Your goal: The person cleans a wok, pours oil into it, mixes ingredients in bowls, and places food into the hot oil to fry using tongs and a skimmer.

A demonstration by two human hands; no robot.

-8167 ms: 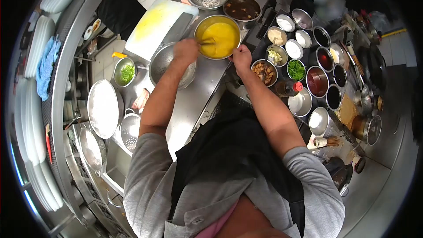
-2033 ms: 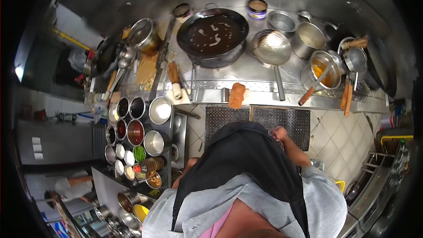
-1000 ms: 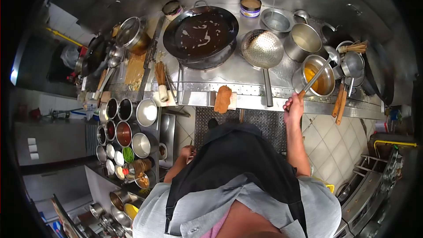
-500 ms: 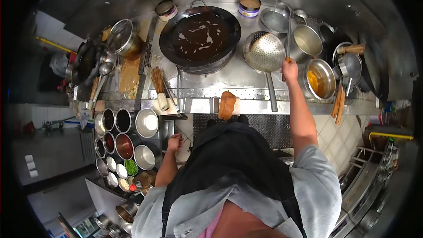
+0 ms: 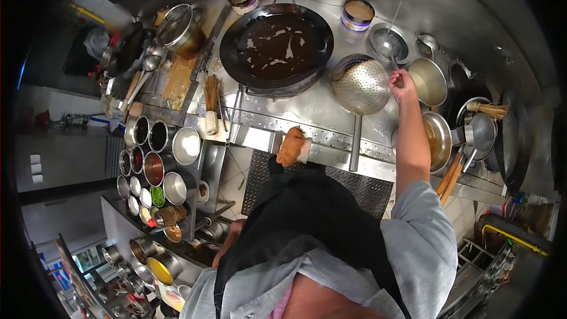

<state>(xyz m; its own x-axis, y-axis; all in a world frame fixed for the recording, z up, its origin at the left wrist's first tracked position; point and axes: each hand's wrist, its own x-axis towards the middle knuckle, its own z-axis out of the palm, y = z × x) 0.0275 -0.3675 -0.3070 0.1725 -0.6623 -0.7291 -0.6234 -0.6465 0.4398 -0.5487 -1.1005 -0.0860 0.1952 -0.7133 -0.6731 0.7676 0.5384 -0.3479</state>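
In the head view my right hand is closed round the handle of a ladle. The ladle's bowl is at the round metal basin beneath the thin tap. Just left of that hand lies a large perforated strainer, its long handle toward me. A metal pot stands on the hand's right. Low beside my apron is my left hand, near the side shelf with pans; its fingers are hidden.
A big black wok sits on the stove. A folded brown cloth lies at the front edge, a bamboo brush to its left. Several sauce pots crowd the left side. Another metal pot holds yellowish liquid.
My right hand has moved forward and the ladle's bowl has tipped down to the basin. My left hand has drawn back toward my body. The whole view has turned and shifted.
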